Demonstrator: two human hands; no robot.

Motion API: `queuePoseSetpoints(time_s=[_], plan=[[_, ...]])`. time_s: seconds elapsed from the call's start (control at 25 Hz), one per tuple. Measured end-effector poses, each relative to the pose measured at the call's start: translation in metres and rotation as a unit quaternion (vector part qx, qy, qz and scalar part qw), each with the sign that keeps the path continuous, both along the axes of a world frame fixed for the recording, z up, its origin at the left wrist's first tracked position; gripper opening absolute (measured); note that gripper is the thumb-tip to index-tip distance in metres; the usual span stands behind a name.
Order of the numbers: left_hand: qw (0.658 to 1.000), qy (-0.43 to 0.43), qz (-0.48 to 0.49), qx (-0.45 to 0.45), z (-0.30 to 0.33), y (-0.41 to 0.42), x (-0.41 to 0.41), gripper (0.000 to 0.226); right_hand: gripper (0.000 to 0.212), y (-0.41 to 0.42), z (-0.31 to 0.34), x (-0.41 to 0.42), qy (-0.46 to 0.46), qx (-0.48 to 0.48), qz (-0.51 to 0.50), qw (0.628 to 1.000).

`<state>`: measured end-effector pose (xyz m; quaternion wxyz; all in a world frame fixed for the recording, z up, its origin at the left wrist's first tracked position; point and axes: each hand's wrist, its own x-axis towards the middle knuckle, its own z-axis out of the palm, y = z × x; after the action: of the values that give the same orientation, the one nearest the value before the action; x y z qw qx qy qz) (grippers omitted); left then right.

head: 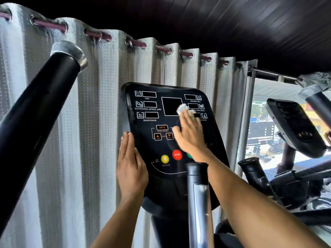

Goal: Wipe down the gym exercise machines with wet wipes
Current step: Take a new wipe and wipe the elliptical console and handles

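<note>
A black console panel (154, 145) of an exercise machine faces me, with display windows, a red STOP button (177, 154) and a yellow button (164, 158). My right hand (190, 135) lies flat on the panel's right side with straight fingers, pressing a white wet wipe (182, 108) against the screen area; only the wipe's top shows beyond the fingertips. My left hand (130, 165) rests flat against the panel's left edge, fingers straight and pointing up.
A thick black handlebar (35, 119) crosses the left foreground. A chrome and black post (198, 194) stands in front of the console. A second machine's console (295, 126) and handles are at the right by a window. A white curtain (100, 104) hangs behind.
</note>
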<state>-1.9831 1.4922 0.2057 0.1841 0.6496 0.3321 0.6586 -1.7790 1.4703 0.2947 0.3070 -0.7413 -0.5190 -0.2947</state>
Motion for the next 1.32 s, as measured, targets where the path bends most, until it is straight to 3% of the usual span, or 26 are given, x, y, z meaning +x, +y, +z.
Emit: queuePoseSetpoints(time_s=[0.12, 0.24, 0.4, 0.52, 0.64, 0.72, 0.84, 0.96, 1.08, 1.2, 1.32], plan=[[1.000, -0.006, -0.011, 0.012, -0.002, 0.000, -0.001, 0.057, 0.080, 0.005, -0.006, -0.063, -0.135, -0.039, 0.160, 0.977], [1.000, -0.006, -0.022, 0.005, -0.001, 0.000, -0.002, 0.057, 0.074, 0.005, -0.016, -0.095, -0.170, -0.083, 0.219, 0.957], [1.000, -0.002, -0.009, 0.010, 0.000, 0.000, -0.002, 0.055, 0.073, -0.009, -0.016, -0.047, -0.144, -0.036, 0.109, 0.983], [1.000, 0.005, -0.003, 0.014, -0.001, 0.003, -0.001, 0.056, 0.069, -0.029, -0.024, 0.026, 0.054, -0.007, -0.069, 0.996], [1.000, 0.002, 0.002, 0.012, -0.001, 0.001, 0.000, 0.056, 0.077, -0.039, -0.035, 0.045, 0.165, -0.003, -0.110, 0.980], [1.000, -0.003, 0.000, 0.018, 0.000, 0.001, -0.001, 0.055, 0.087, -0.033, -0.034, 0.025, 0.141, -0.001, -0.068, 0.988], [1.000, -0.010, -0.005, 0.025, -0.002, 0.003, 0.000, 0.053, 0.090, -0.028, -0.038, -0.031, 0.013, 0.007, 0.038, 0.999], [0.999, -0.013, -0.016, 0.033, -0.003, 0.002, -0.002, 0.055, 0.085, -0.026, -0.054, -0.086, -0.084, -0.027, 0.160, 0.983], [0.999, -0.014, -0.024, 0.023, -0.004, 0.002, -0.004, 0.057, 0.080, -0.029, -0.053, -0.096, -0.123, -0.061, 0.215, 0.967], [0.999, -0.015, -0.016, 0.042, -0.005, 0.003, -0.002, 0.056, 0.074, -0.034, -0.050, -0.058, -0.162, -0.052, 0.160, 0.972], [0.999, -0.016, -0.010, 0.032, -0.006, 0.004, -0.001, 0.053, 0.082, -0.050, -0.045, 0.006, 0.007, -0.003, 0.018, 1.000]])
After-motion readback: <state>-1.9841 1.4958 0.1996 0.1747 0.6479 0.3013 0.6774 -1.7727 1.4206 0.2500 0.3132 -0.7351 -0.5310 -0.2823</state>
